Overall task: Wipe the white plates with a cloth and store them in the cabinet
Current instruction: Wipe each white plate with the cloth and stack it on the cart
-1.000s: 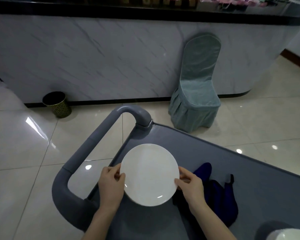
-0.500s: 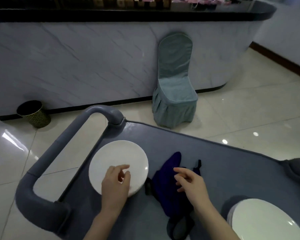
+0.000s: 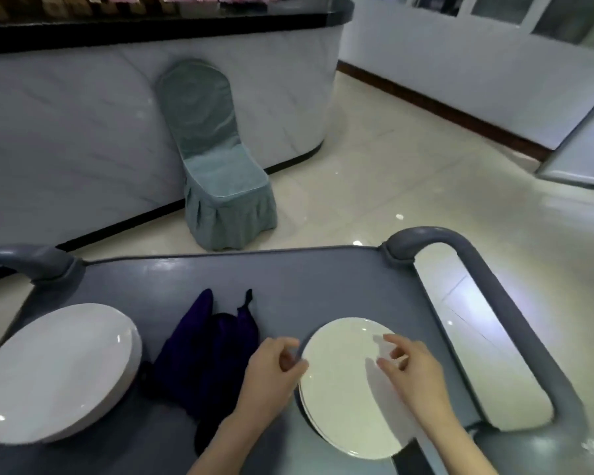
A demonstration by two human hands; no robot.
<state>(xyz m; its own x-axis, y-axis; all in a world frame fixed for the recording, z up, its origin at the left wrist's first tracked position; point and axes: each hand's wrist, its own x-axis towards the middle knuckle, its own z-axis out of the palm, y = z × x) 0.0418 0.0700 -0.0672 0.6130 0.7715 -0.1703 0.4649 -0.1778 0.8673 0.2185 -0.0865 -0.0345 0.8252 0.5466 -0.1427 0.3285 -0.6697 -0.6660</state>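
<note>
Two stacks of white plates sit on a grey cart. The left stack lies near the cart's left end. The right stack is directly in front of me. A dark blue cloth lies crumpled between the stacks. My left hand is at the left rim of the right stack, fingers curled and touching the edge. My right hand hovers over the top plate's right half with its fingers apart, holding nothing.
The cart's grey loop handles rise at its right end and its far left corner. Beyond the cart, a chair with a teal cover stands against a marble-fronted counter. Glossy tiled floor spreads to the right.
My view has swung right. Both hands let go of the plate on the left stack, passed over the cloth and now reach the right stack.
</note>
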